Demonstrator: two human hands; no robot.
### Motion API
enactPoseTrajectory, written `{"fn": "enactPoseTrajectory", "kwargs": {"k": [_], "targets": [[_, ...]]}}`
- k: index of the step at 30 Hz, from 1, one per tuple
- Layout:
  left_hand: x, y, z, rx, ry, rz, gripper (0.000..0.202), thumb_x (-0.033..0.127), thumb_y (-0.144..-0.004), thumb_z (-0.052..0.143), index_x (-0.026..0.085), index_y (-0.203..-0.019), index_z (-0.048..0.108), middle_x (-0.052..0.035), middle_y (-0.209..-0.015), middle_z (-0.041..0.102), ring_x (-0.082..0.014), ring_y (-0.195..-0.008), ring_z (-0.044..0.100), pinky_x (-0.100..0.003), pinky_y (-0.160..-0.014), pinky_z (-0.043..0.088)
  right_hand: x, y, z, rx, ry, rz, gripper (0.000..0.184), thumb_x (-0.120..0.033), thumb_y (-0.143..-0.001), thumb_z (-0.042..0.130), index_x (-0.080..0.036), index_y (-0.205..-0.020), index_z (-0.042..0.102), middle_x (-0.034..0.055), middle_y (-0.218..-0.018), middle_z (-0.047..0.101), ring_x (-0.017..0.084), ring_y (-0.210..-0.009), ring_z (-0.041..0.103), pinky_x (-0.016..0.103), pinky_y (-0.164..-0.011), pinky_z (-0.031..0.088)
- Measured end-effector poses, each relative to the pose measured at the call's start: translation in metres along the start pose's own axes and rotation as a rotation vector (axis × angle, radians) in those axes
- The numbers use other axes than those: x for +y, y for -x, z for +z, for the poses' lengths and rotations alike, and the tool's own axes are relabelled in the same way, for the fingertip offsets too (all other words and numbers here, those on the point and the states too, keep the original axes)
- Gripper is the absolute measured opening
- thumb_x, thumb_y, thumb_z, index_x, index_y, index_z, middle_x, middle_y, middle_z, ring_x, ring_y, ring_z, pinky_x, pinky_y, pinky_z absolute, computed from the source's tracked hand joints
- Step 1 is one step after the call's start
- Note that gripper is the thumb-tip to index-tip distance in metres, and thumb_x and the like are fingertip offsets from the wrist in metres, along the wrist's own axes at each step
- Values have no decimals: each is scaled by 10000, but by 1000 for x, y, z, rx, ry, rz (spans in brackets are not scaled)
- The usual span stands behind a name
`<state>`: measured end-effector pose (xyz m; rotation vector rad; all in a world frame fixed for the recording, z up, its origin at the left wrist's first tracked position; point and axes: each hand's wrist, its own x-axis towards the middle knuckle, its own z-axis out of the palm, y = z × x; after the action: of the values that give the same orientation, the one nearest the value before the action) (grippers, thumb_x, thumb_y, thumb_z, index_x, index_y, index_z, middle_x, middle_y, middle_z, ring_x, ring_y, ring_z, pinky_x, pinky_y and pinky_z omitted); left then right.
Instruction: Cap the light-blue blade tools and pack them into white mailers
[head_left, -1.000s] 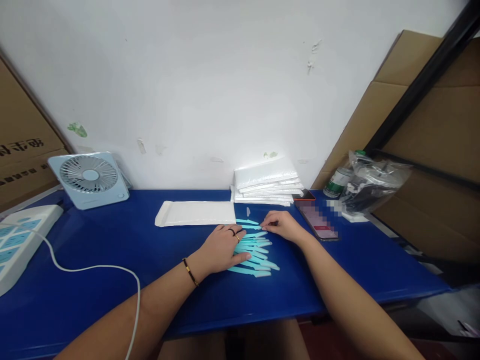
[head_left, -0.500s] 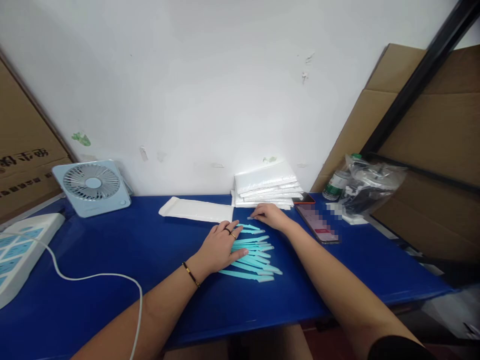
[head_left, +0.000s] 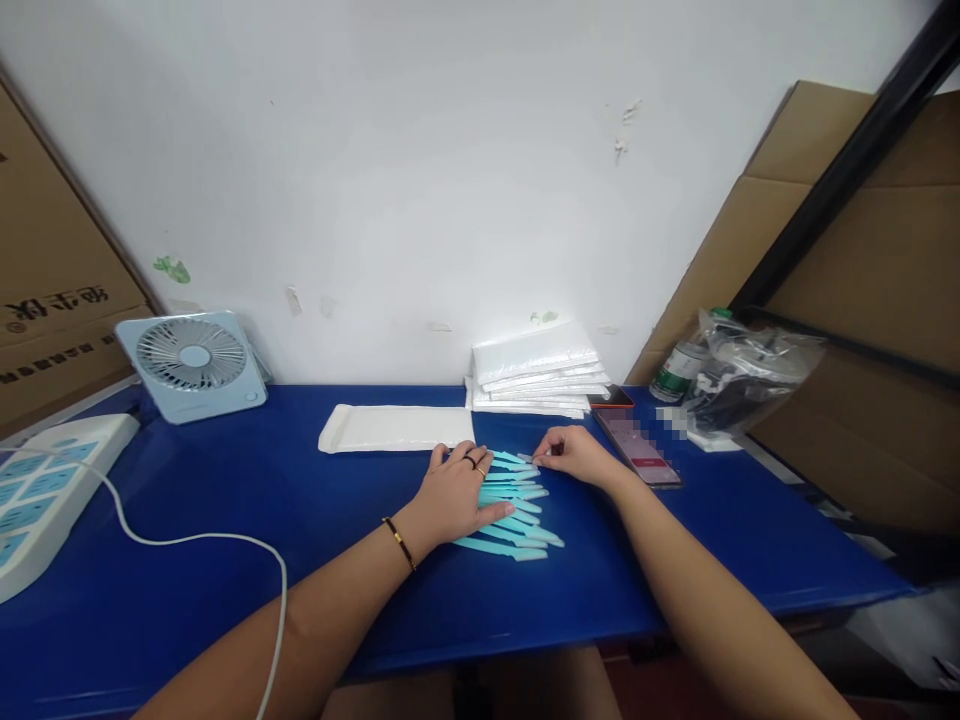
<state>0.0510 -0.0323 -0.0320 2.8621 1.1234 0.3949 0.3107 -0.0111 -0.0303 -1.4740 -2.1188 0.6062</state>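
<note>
Several turquoise eyebrow razors (head_left: 506, 548) with pale, clear-looking tips lie fanned out on the blue table, tips pointing right. My left hand (head_left: 456, 492) rests flat across their handles, fingers spread, covering the left part of the fan. At the fan's far edge my right hand (head_left: 574, 455) has thumb and forefinger pinched at the clear tip of the farthest razor; the fingers partly hide it. Just beyond my left fingers lies a white padded envelope (head_left: 397, 428), flat on the table.
A stack of white padded envelopes (head_left: 536, 370) stands against the wall. Right of it lie a phone (head_left: 637, 445), a bottle (head_left: 677, 370) and a clear plastic bag (head_left: 750, 375). On the left are a blue fan (head_left: 193, 358), a power strip (head_left: 56, 490) and a white cable (head_left: 202, 543).
My right hand has moved right and nearer, from beyond the razors to the tip of the farthest one. My left hand still lies on the handles. The view has shifted slightly.
</note>
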Motion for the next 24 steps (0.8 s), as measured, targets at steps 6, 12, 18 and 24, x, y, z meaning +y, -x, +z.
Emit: {"fn": "enactPoseTrajectory", "kwargs": {"k": [6,12,18,24], "targets": [[2,-1,2,-16,-2,4,836,737,-815,207,128,-1346,420,-156,-1357,467,-303,-1260,352,-501,-1002,208,-5,2,-2,5,7,26,130,-305,-693,678,-181,-693,719,15,-651,671,116,-553,545,222,-508,374],[2,0,4,6,-5,-5,806,733,-812,232,162,-1346,433,-145,-1347,475,-310,-1236,383,-458,-988,238,-9,2,0,-33,6,73,189,-349,-675,693,-161,-672,706,21,-637,670,115,-544,538,219,-496,358],[5,0,-1,-43,124,6,807,730,-809,260,189,-1403,341,-137,-1339,483,-307,-1217,393,-461,-976,245,-20,-9,11,1,8,44,160,-316,-708,670,-162,-671,688,18,-676,654,120,-584,548,227,-532,377],[3,4,-11,-122,150,-11,1006,820,-684,358,197,-1456,194,-157,-1432,360,-348,-1296,287,-499,-1018,190,-25,-6,9,13,36,-51,290,-414,-748,645,-166,-889,700,73,-903,659,181,-798,601,290,-691,462]]}}
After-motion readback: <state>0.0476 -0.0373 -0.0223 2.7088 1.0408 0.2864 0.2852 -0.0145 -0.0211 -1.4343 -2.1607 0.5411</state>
